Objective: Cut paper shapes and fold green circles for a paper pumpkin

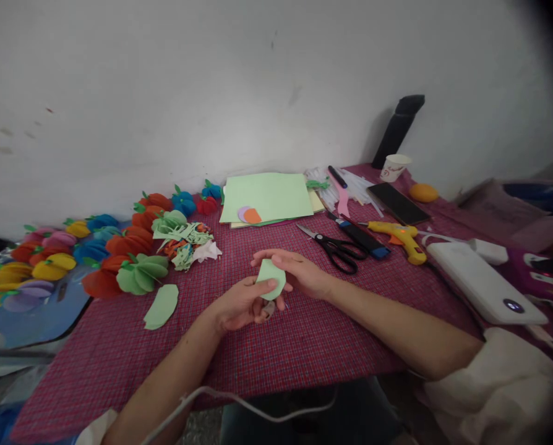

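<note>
Between my two hands is a small light-green paper piece (271,279) with angled edges. My left hand (242,304) pinches it from the lower left, thumb lying on top. From the upper right, my right hand (302,272) grips the same piece, its thumb at the top edge. The fingers beneath the paper are partly hidden. Left of my hands, another cut light-green paper piece (161,307) lies on the checked cloth (276,352). Black-handled scissors (334,247) rest to the right, blades pointing up and left.
Paper pumpkins (132,241) in several colours fill the left side, beside paper scraps (188,244). Green sheets (270,191) lie by the wall. To the right are a box cutter (362,236), yellow glue gun (397,236), phone (397,203), paper cup (394,167) and white power bank (483,281).
</note>
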Motion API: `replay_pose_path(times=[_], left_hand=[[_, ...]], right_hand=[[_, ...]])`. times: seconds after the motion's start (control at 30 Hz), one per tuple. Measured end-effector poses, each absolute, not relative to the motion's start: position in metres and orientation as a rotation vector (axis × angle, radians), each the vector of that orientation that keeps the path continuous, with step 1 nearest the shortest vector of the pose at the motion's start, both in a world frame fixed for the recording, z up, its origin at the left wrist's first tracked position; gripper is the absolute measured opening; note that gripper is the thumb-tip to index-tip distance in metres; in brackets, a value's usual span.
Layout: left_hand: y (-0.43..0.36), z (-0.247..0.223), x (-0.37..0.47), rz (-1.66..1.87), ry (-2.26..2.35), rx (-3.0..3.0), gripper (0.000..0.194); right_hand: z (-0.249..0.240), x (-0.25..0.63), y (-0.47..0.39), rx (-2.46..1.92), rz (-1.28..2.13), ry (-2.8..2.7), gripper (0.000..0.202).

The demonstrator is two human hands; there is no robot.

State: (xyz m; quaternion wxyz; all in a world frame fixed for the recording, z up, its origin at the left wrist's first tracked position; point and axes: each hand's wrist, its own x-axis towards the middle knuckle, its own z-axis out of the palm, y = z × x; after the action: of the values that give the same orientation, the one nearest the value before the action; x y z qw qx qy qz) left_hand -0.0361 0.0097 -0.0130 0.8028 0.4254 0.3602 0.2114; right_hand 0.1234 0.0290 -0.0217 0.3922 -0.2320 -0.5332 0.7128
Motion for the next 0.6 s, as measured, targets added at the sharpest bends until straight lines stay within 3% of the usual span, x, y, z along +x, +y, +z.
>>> replay_pose_path(times=[0.23,0.6], left_hand=[[0.0088,-0.0168,-0.0318,0.378,0.762,0.957,0.041],[0.0092,-0.0182,-0.0331,0.407,0.8,1.007,0.036]], right_hand=[[-0.0276,0.121,0.0305,-0.735,1.781,-1.489,0.038],[-0.0268,0.1256,0.0325,-0.92,1.49,-1.709,0.035]])
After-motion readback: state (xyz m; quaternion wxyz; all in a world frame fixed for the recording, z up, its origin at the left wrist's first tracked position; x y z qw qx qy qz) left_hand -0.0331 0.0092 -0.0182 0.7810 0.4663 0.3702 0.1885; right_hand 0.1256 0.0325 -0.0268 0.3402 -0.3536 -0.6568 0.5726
